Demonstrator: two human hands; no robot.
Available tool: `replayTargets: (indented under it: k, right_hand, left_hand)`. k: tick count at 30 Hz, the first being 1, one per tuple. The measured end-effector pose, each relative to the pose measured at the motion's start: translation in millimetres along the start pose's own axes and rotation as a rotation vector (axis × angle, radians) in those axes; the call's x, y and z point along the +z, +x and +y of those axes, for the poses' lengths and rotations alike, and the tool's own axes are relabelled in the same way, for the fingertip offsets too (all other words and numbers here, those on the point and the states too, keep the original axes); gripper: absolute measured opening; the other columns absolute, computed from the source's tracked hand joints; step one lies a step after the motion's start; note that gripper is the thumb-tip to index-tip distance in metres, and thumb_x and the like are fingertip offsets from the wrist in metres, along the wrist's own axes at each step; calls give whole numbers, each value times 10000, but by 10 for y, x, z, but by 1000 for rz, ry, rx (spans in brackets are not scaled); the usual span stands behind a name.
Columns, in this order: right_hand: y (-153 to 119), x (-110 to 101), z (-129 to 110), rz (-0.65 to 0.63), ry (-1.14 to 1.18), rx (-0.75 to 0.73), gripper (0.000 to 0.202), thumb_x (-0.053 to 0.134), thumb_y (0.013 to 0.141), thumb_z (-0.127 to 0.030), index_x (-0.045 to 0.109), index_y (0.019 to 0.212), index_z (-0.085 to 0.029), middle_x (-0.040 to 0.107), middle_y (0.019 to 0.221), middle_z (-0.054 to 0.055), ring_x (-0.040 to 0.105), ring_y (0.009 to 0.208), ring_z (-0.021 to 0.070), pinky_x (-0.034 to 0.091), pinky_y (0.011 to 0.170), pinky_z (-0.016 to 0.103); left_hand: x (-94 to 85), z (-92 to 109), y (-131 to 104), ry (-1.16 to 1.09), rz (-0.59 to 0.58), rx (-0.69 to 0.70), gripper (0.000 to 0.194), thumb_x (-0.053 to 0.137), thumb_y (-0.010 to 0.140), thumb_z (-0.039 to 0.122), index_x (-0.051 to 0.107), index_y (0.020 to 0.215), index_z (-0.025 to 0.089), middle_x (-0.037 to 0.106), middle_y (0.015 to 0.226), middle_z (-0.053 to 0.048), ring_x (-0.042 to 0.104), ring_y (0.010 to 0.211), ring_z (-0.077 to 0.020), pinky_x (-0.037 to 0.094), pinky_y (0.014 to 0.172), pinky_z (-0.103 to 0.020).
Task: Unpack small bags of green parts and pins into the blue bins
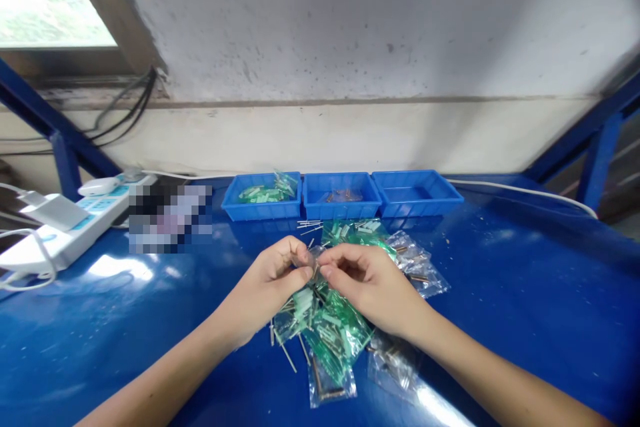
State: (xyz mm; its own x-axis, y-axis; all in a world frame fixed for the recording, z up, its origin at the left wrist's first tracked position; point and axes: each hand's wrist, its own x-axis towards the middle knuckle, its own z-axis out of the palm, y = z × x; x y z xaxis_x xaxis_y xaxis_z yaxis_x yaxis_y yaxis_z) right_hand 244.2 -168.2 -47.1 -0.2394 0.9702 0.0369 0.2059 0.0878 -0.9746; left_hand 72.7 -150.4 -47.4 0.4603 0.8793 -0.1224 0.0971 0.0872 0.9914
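My left hand [273, 283] and my right hand [370, 280] meet over the middle of the blue table, fingers pinched. Between them is a small clear plastic bag [315, 256], gripped from both sides; its contents are too small to make out. Beneath my hands lies a pile of green plastic bags [333, 333] with pale labels. A clear bag with brass-coloured pins [327, 383] lies at the near side of the pile. More clear bags [417, 267] rest beyond my right hand, and another clear bag [395, 360] lies below it. Loose thin metal rods [287, 350] stick out to the left.
Three blue bins stand along the wall: the left bin [263, 213] holds green bags, the middle bin [343, 210] some clear bags, and the right bin [417, 203] shows a bare floor. A white power strip [65, 233] with a charger and cables lies at the left, beside a pixelated patch.
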Motion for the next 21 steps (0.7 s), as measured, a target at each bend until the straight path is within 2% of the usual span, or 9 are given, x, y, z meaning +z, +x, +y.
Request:
replayTargets:
  k: [4,8,10,12,14,16,19,21]
  right_hand:
    - [18,-20,11,35,16,2,119,547,777,-238,632,753,-158,564,632,8,453,551,108,365,522,268]
    - [30,-88,14,173,30,-84,105,547,799,-253,614,787,-172,579,661,4,500,578,116,405,538,269]
    - [16,-112,11,235,-59,-201,78,545,810,-221,612,798,-181,597,720,14,541,647,127,439,591,280]
    - [-11,-113,19,262,-234,-380,99,534,817,-165,630,829,-184,593,788,32,555,739,142,455,658,297]
    - [-42,-92,38,251,-428,-562,161,514,820,-117,648,877,-188,556,846,52,533,814,158,452,693,309]
    - [-67,-63,59,224,-559,-647,214,500,818,-94,646,939,-193,508,921,73,502,878,177,450,714,322]
    - [-76,-42,64,229,-573,-568,246,501,802,-90,622,988,-195,453,1013,90,484,947,193,453,752,339]
    - [-64,-50,46,250,-513,-465,186,522,792,-116,618,935,-186,457,996,81,497,945,188,451,789,351]
  left_hand:
    - [6,10,3,-17,6,-21,123,565,853,295,487,861,199,456,733,34,394,692,-109,316,636,-242]
    - [-11,14,29,-40,71,-101,250,498,879,416,554,879,173,512,799,-8,451,754,-137,367,713,-275]
    - [-11,14,33,-129,56,-170,377,422,893,487,583,882,147,540,795,-40,472,743,-153,384,704,-289]
    - [-2,20,27,-232,-9,-180,431,379,901,506,601,888,136,552,769,-51,476,707,-153,389,667,-285]
    - [8,33,17,-254,-60,-115,360,433,895,460,594,819,147,537,727,-34,461,667,-137,383,635,-267]
    - [8,46,10,-166,-37,-32,262,519,871,388,572,758,158,504,680,-6,434,627,-118,369,608,-248]
    - [-14,58,12,65,91,72,185,563,854,337,571,777,169,502,681,13,439,629,-109,362,600,-232]
    - [-28,68,13,201,157,116,165,560,852,330,574,803,174,523,698,16,460,650,-112,369,611,-231]
